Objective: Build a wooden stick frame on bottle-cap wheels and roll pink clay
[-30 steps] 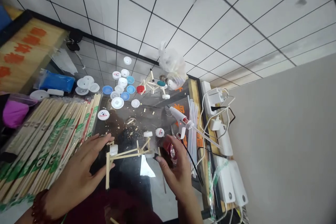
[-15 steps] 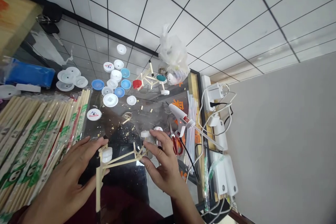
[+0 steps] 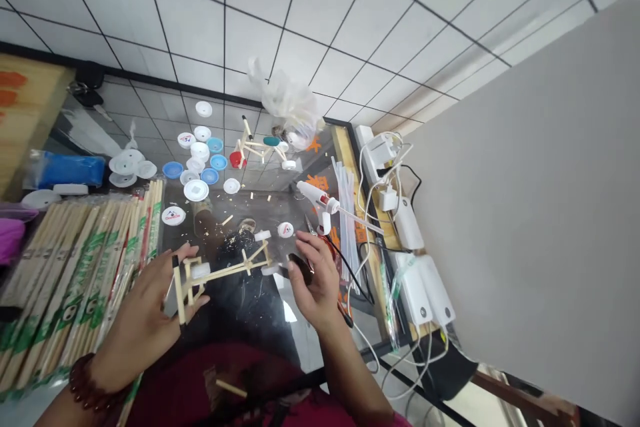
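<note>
"Squeezing too hard would be my first worry. What is the left hand gripping?"

"One end of the stick frame, pinched between thumb and fingers, left of the glue gun and nearer the wearer. Its joints look slim, so pressure or a twist could crack one, and a knock could set a cap wheel askew."

"And the right hand?"

"Half curled, on the near side of the glue gun. A dark item shows by its thumb, but I can't tell whether it's held."

"Anything risky around it?"

"The scissors, close on the glue gun's near side and partly behind that hand; a careless sweep could meet them. The black cord runs from the glue gun toward the wearer, so a snagging forearm could drag the tool across the table. If it's heated, the nozzle could burn."

"Can you read any writing?"

"Very little. A printed cap, well left of the glue gun, carries red lettering too tiny to make out. Another marked cap, just left of the glue gun's handle, is no clearer. Orange characters right beside the glue gun are partly covered. The packaged sticks, far left of the glue gun, have green print, but no legible word."
</note>
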A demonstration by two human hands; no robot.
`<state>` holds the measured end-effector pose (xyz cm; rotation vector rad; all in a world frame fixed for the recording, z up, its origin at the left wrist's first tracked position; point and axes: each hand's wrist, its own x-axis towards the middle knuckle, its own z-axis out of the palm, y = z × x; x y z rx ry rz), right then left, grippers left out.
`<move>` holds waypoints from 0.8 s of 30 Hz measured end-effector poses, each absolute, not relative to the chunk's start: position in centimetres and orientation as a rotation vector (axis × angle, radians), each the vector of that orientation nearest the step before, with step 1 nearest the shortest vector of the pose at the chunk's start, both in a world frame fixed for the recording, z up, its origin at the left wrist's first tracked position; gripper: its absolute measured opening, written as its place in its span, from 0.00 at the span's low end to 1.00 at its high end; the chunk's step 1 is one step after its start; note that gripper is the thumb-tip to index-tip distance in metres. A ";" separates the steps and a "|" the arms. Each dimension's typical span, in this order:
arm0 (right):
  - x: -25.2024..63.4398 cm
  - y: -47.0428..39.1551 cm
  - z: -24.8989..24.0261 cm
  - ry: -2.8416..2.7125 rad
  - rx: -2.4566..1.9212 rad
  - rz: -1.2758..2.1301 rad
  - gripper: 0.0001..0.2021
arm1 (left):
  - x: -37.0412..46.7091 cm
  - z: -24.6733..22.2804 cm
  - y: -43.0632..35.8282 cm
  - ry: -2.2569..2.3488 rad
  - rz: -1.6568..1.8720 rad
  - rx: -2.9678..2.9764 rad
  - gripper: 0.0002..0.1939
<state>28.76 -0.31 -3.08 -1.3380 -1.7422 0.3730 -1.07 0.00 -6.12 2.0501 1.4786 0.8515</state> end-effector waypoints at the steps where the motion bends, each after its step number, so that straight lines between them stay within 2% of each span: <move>1: 28.7 -0.3 -3.3 -1.722 -1.327 0.326 0.22 | -1.1 -6.1 0.1 1.472 0.852 2.041 0.40; 7: 28.8 -0.2 -3.6 -1.764 -1.290 0.138 0.19 | -1.2 -6.3 0.3 1.449 0.846 1.993 0.41; 24: 28.7 -0.5 -4.1 -1.930 -1.332 0.181 0.18 | -1.2 -5.9 1.0 1.508 0.805 1.987 0.42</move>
